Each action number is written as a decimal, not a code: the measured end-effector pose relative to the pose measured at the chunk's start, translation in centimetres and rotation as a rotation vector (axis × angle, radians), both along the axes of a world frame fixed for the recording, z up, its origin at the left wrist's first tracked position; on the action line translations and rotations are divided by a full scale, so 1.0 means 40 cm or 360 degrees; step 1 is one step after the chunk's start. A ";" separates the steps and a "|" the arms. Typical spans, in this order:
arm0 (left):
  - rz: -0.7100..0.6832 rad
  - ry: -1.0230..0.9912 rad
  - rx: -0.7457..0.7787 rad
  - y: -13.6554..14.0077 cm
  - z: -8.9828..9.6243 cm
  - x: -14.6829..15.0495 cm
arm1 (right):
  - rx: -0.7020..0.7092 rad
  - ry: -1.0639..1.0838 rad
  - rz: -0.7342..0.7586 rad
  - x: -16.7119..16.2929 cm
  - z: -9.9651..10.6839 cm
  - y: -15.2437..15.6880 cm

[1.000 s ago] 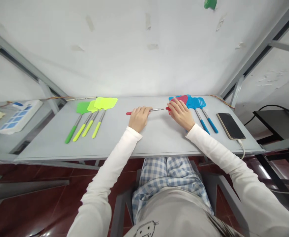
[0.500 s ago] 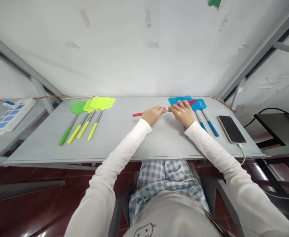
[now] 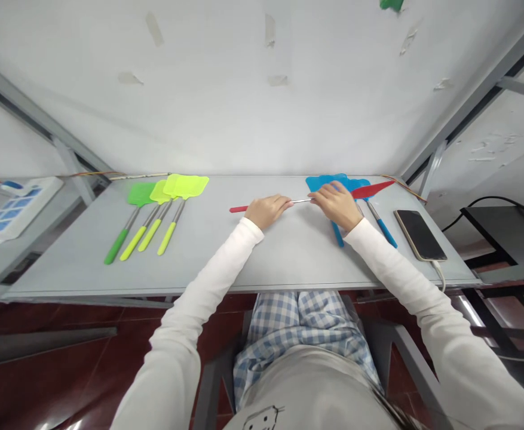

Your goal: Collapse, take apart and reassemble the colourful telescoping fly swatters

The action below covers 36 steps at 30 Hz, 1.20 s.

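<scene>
A red fly swatter (image 3: 371,190) lies level across both hands above the table, its head to the right, seen nearly edge-on. My left hand (image 3: 267,210) is closed around the handle side, with the red grip end sticking out to its left. The fingers of my right hand (image 3: 333,203) pinch the silver shaft closer to the head. Bare shaft shows between the two hands. Beneath and behind my right hand lie several blue fly swatters (image 3: 382,226), partly hidden by it and by the red head.
Several green and yellow fly swatters (image 3: 165,230) lie fanned out on the left of the grey table (image 3: 226,263). A phone (image 3: 420,235) with a white cable rests near the right edge. A white power strip (image 3: 20,209) sits at far left. The wall stands behind.
My hands have moved apart along the shaft, the left one leftward and the right one slightly rightward. More silver shaft shows between them, and the red head reaches further right.
</scene>
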<state>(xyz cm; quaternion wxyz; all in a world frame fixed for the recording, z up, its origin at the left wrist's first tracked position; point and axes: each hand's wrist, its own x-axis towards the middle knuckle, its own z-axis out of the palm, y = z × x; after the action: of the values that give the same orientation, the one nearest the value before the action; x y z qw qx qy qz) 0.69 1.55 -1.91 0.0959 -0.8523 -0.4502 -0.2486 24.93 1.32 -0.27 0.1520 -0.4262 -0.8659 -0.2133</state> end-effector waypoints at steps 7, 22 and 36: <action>-0.0053 0.0153 0.0132 0.013 -0.003 0.017 | -0.0083 -0.0129 0.0073 -0.008 -0.021 0.011; 0.0128 0.0169 -0.0001 0.055 0.007 -0.179 | 0.0185 -0.0122 -0.0155 0.164 -0.045 0.088; 0.0750 -0.0078 -0.0507 0.087 -0.039 -0.310 | 0.0104 0.0292 -0.0535 0.222 -0.104 0.103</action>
<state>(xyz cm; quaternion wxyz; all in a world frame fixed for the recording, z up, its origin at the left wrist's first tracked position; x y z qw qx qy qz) -11.71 5.02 -3.46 0.0048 -0.7223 -0.6714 -0.1661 33.79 5.45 -4.42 0.2063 -0.5772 -0.7577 -0.2240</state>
